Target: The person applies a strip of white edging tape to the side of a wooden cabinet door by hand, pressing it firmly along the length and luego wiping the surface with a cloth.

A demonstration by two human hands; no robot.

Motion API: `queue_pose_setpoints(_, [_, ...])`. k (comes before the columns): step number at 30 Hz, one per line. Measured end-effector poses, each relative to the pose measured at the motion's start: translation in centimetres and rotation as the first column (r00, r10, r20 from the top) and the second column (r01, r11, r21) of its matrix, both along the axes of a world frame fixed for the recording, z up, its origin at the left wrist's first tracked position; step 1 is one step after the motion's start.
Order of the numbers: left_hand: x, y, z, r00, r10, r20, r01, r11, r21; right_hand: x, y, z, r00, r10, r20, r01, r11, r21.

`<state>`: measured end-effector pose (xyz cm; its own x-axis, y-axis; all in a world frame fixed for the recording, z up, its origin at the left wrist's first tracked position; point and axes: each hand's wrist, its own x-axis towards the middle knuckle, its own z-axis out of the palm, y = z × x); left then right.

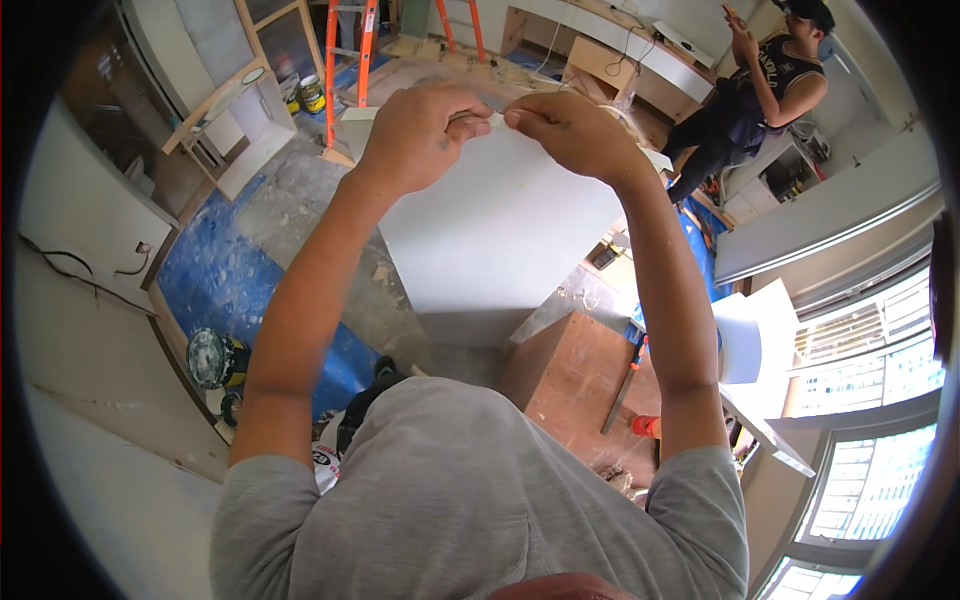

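Both my arms reach forward over a large white panel or board-sided piece (490, 230). My left hand (422, 137) is closed, its thumb and fingers pinched together near the piece's far edge. Close beside it, my right hand (575, 135) is pinched too, its fingertips nearly meeting the left ones. Something small and thin seems to lie between the fingertips, but I cannot make out what it is. The hands hide part of the panel's far edge.
A brown wooden box (575, 375) stands near right, with a bar clamp (625, 385) on it. An orange stepladder (350, 70) is at the far left. A smeared bucket (208, 360) sits left by blue floor sheeting (225, 255). Another person (770, 90) stands far right, holding a small object.
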<state>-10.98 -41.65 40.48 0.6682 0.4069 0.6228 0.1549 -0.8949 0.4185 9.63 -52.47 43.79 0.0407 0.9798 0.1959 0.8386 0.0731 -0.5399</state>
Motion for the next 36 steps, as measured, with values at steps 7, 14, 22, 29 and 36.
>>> queue_pose_setpoints(7, [0.8,-0.9,0.7,0.989,0.127,-0.080,-0.132,0.989,-0.060,-1.0,-0.1,0.8,0.986,0.039,0.162,-0.035,0.999,-0.027])
queue_pose_setpoints(14, [0.1,1.7,-1.9,0.997,-0.002,0.076,-0.021,0.954,0.299,0.5,0.5,-2.0,0.992,-0.089,0.095,0.042,0.910,0.412])
queue_pose_setpoints(22, [2.5,2.5,-3.7,0.965,0.048,0.259,-0.147,0.914,0.378,-2.1,1.7,-5.2,0.876,-0.401,0.269,0.132,0.735,0.665])
queue_pose_setpoints(29, [1.8,3.1,-3.6,0.977,0.047,0.210,-0.127,0.913,0.388,-1.3,1.8,-4.3,0.926,-0.300,0.228,0.089,0.763,0.640])
queue_pose_setpoints(36, [3.2,1.8,-3.3,0.955,0.125,0.270,-0.215,0.916,0.339,2.1,-1.0,-2.8,0.972,-0.126,0.199,0.014,0.874,0.486])
